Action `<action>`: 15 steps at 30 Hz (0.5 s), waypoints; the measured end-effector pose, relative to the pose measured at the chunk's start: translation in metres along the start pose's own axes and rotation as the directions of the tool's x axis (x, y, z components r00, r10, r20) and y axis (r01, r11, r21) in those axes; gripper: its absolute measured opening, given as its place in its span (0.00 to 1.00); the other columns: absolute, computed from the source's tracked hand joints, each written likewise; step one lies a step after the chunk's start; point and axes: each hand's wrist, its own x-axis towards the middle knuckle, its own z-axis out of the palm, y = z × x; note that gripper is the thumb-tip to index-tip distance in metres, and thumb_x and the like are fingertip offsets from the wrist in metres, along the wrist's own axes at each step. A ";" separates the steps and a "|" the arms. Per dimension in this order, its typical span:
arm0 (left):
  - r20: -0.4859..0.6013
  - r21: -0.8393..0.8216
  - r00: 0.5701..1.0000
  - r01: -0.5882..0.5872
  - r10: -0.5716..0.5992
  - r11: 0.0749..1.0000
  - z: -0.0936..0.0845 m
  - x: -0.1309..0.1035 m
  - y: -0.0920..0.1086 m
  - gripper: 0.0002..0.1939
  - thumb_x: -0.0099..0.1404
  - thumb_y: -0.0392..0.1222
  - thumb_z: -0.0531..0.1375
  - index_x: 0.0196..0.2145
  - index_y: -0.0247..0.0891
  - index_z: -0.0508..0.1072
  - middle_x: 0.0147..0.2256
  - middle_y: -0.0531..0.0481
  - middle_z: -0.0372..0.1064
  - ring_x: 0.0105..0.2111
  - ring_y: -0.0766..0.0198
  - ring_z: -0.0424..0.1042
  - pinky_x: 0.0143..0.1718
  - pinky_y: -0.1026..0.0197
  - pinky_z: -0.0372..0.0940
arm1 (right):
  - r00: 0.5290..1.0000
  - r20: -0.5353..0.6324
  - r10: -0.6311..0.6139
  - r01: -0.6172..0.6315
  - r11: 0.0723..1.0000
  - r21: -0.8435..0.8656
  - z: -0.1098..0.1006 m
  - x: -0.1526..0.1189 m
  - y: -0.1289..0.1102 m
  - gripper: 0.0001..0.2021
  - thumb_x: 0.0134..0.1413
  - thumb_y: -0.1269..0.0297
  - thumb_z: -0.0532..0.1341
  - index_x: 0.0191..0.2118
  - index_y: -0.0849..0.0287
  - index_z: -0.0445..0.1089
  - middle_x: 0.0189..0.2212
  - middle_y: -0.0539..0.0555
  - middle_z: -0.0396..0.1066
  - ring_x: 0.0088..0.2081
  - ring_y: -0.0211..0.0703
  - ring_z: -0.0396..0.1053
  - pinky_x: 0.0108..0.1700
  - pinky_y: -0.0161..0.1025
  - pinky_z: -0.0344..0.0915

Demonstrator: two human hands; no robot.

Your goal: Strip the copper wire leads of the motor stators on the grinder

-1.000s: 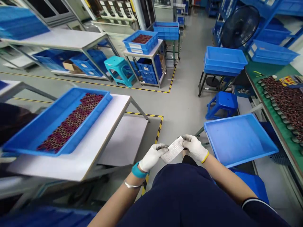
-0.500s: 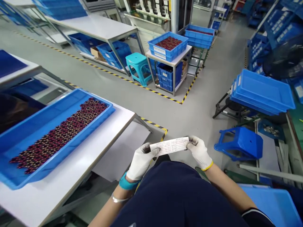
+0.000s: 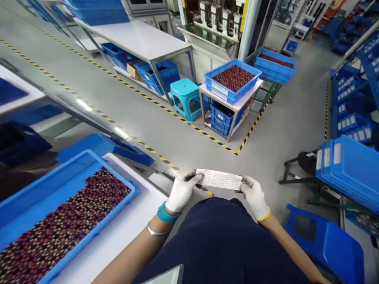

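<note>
A white printed paper slip (image 3: 219,179) is stretched between my two gloved hands in front of my body. My left hand (image 3: 181,191), in a white glove with darkened fingertips, pinches the slip's left end between thumb and fingers. At the right end, my right hand (image 3: 253,197) grips it the same way, its glove edged in yellow at the cuff. Lines of print show on the slip, too small to read. To the left, a blue tray (image 3: 135,193) holds many small dark red parts with pale centres (image 3: 68,221).
The tray rests on a white table (image 3: 118,225). Ahead stand a turquoise stool (image 3: 185,88) and a small cart with a blue bin (image 3: 220,92) of similar parts. At right are stacked blue trays (image 3: 355,169) and a blue stool (image 3: 334,244). Yellow-black tape (image 3: 225,148) marks the floor.
My view has shifted; the tray on the left looks nearer and lower. Both hands still hold the slip, which now tilts down slightly to the right instead of up.
</note>
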 end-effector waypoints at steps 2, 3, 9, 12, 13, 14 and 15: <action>-0.024 -0.018 1.000 -0.010 0.010 1.000 0.002 0.040 0.022 0.20 0.46 0.50 0.69 0.32 0.31 0.77 0.29 0.46 0.74 0.29 0.61 0.71 0.31 0.60 0.68 | 1.000 -0.003 0.012 -0.012 0.999 0.034 0.005 0.048 -0.014 0.10 0.45 0.66 0.59 0.36 0.62 0.71 0.31 0.52 0.73 0.29 0.36 0.68 0.34 0.34 0.69; -0.043 -0.028 0.999 -0.016 0.014 0.999 0.002 0.063 0.030 0.20 0.45 0.50 0.69 0.32 0.31 0.77 0.29 0.46 0.74 0.29 0.61 0.71 0.31 0.59 0.68 | 1.000 -0.002 0.019 -0.019 0.999 0.048 0.006 0.076 -0.019 0.10 0.45 0.65 0.60 0.36 0.62 0.71 0.32 0.52 0.73 0.30 0.37 0.69 0.34 0.34 0.69; -0.254 -0.105 0.967 -0.053 0.025 0.993 -0.028 0.234 0.040 0.30 0.48 0.56 0.66 0.41 0.30 0.74 0.31 0.45 0.74 0.26 0.65 0.70 0.34 0.59 0.67 | 0.999 0.032 -0.006 0.005 0.998 0.055 0.014 0.271 -0.066 0.11 0.43 0.62 0.64 0.34 0.61 0.71 0.31 0.53 0.74 0.27 0.37 0.69 0.32 0.36 0.69; -0.409 -0.119 0.909 0.042 -0.088 0.992 -0.062 0.304 0.033 0.32 0.47 0.57 0.67 0.42 0.29 0.72 0.32 0.44 0.74 0.25 0.65 0.71 0.33 0.59 0.67 | 0.995 0.103 -0.006 0.004 1.000 0.016 0.036 0.369 -0.107 0.11 0.42 0.61 0.65 0.33 0.61 0.70 0.31 0.54 0.74 0.26 0.37 0.68 0.29 0.35 0.68; -0.450 -0.127 0.880 0.105 -0.151 0.986 -0.072 0.319 0.029 0.30 0.47 0.56 0.67 0.40 0.28 0.72 0.31 0.44 0.73 0.25 0.64 0.71 0.32 0.59 0.67 | 0.990 0.141 0.007 -0.006 1.000 -0.008 0.047 0.399 -0.123 0.11 0.41 0.61 0.65 0.32 0.61 0.70 0.30 0.54 0.74 0.25 0.37 0.67 0.28 0.35 0.67; -0.487 -0.137 0.846 0.174 -0.219 0.975 -0.081 0.329 0.025 0.27 0.49 0.54 0.67 0.38 0.27 0.72 0.29 0.44 0.73 0.24 0.64 0.71 0.30 0.59 0.67 | 0.983 0.182 0.024 -0.018 0.999 -0.038 0.060 0.429 -0.138 0.11 0.40 0.62 0.65 0.32 0.61 0.70 0.29 0.54 0.74 0.24 0.36 0.66 0.27 0.35 0.67; -0.526 -0.147 0.805 0.232 -0.274 0.962 -0.088 0.337 0.022 0.23 0.53 0.52 0.66 0.37 0.28 0.72 0.27 0.46 0.72 0.23 0.65 0.70 0.29 0.60 0.66 | 0.974 0.224 0.042 -0.027 0.997 -0.071 0.075 0.457 -0.153 0.11 0.39 0.62 0.65 0.32 0.62 0.71 0.28 0.54 0.74 0.23 0.36 0.66 0.26 0.35 0.66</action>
